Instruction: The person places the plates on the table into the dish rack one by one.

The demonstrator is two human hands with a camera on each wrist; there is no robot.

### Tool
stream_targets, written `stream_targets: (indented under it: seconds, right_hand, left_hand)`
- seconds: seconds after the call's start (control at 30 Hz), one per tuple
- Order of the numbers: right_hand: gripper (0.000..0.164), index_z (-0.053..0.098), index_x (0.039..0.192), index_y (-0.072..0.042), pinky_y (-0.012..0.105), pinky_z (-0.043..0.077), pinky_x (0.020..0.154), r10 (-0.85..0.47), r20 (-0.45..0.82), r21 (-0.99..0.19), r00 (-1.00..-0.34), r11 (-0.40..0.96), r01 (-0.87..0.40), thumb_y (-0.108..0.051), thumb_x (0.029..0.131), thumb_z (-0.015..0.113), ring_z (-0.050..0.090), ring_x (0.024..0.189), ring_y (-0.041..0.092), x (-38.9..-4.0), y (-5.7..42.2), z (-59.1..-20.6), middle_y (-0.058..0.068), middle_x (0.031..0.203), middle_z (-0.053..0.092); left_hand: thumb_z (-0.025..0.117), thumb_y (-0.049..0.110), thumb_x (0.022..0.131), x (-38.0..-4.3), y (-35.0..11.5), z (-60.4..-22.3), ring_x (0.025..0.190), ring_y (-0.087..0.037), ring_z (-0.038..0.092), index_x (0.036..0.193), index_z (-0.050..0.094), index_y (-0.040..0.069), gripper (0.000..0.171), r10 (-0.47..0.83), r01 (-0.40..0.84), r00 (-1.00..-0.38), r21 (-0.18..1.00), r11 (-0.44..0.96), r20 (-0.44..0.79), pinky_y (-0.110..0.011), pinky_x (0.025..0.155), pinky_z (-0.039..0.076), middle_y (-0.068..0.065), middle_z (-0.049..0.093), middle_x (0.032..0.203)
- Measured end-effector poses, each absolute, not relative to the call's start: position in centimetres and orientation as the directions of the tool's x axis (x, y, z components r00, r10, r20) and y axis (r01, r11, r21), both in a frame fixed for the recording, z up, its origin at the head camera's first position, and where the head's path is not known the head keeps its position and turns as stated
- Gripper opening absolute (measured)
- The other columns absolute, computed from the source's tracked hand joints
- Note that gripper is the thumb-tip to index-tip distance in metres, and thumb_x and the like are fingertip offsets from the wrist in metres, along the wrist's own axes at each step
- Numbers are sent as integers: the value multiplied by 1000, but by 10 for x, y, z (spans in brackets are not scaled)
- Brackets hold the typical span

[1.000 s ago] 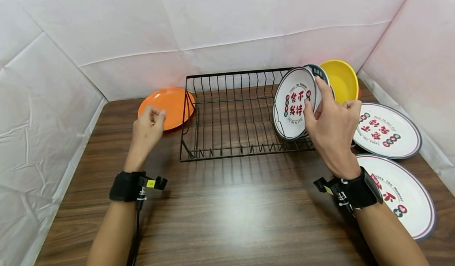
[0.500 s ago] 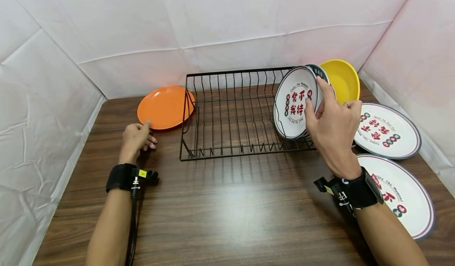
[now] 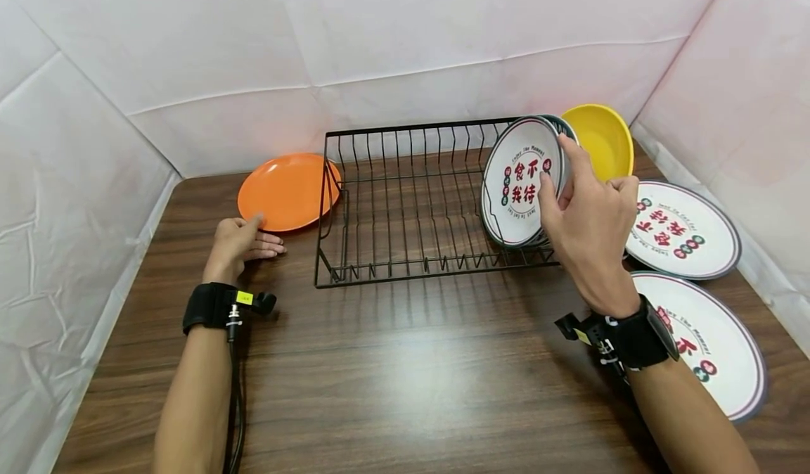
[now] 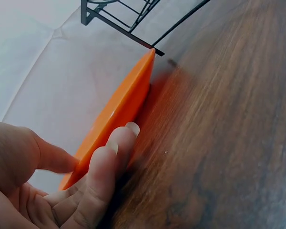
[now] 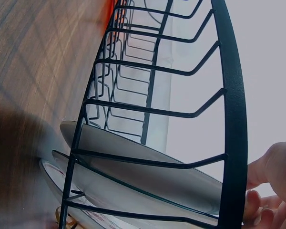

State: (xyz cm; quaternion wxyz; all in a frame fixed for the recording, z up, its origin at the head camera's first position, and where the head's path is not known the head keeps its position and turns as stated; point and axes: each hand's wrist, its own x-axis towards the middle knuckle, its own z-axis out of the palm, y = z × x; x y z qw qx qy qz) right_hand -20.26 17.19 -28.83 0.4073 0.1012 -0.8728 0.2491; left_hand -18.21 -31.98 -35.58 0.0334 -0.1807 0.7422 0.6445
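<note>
An orange plate [image 3: 285,189] lies at the left, its right side overlapped by the end of a black wire dish rack [image 3: 418,126]. My left hand [image 3: 237,242] pinches its near-left rim; in the left wrist view the thumb is on top and fingertips [image 4: 132,128] are underneath. At the rack's right end a white plate with red characters [image 3: 515,157] leans upright between the wires. My right hand [image 3: 591,228] pinches this plate's right rim, thumb on its printed face. More plates stand close behind it, mostly hidden, their edges showing in the right wrist view.
A yellow bowl [image 3: 598,133] is tilted up beyond the rack's right end. Two large white plates lie flat on the right, one farther back [image 3: 715,228] and one nearer [image 3: 737,361]. White cloth walls [image 3: 405,24] enclose the back and sides of the wooden table [image 3: 405,404].
My left hand has come down from above the orange plate to its near rim and taken hold there. My right hand stays on the white plate. The head view has shifted slightly.
</note>
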Motion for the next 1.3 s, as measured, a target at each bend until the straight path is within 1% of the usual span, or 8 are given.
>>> stream_targets:
  seconds: [0.2,0.4,0.5,0.67,0.8,1.03,1.2,1.3]
  right_hand:
    - [45,62,139,-14,51,27,79,32,765,-362,-643,848,-388,-26,96,66,44,49,31,-202,172,-286,11,55,56]
    - [43,62,139,-12,50,25,78,31,766,-373,-642,835,-404,-22,97,67,36,49,20,-200,173,-282,9,56,55]
    - [41,64,136,-10,50,25,78,40,774,-384,-632,823,-419,-19,96,67,29,51,11,-198,171,-279,10,55,53]
    - [36,67,131,-8,50,24,78,58,800,-407,-598,785,-468,-14,95,65,24,54,6,-194,168,-273,10,54,49]
    - [34,69,130,-10,43,22,77,61,825,-400,-562,765,-504,-14,96,64,24,52,6,-196,171,-271,6,54,45]
    - [32,70,128,-17,30,16,81,98,815,-458,-572,713,-531,-16,97,64,25,51,3,-196,175,-270,0,53,39]
    - [31,69,126,-5,25,26,82,126,813,-536,-569,542,-647,-9,97,62,43,69,1,-178,163,-252,-4,71,51]
    - [35,64,131,1,23,41,81,118,777,-620,-618,305,-723,-6,97,59,56,89,15,-165,154,-241,1,93,59]
  left_hand:
    - [41,20,110,-182,-321,-356,74,-15,76,112,48,-7,28,-225,-332,-922,942,41,-315,-27,73,59,-9,72,93]
    - [33,15,110,-176,-326,-349,75,-17,76,103,32,4,13,-250,-247,-934,967,-66,-256,-29,75,59,-23,50,120]
    - [30,14,110,-171,-329,-339,74,-22,76,115,29,5,11,-275,-167,-946,985,-33,-170,-32,71,60,-25,54,120]
    - [32,12,108,-158,-331,-316,73,-26,76,139,24,4,33,-307,-57,-951,997,55,-38,-38,69,60,-23,60,117]
    - [31,6,107,-147,-332,-294,73,-28,76,137,26,5,30,-302,63,-951,998,-6,59,-40,67,60,-18,63,115]
    - [39,4,104,-129,-323,-262,72,-28,76,125,33,6,22,-360,279,-903,957,-78,234,-39,59,58,-15,72,111]
    - [41,-1,102,-120,-304,-246,70,-31,75,125,37,0,23,-374,417,-856,904,-90,357,-40,56,57,-24,72,109]
    - [41,-1,103,-115,-287,-237,70,-32,75,127,38,-3,24,-313,475,-849,875,-98,426,-40,54,56,-27,71,109]
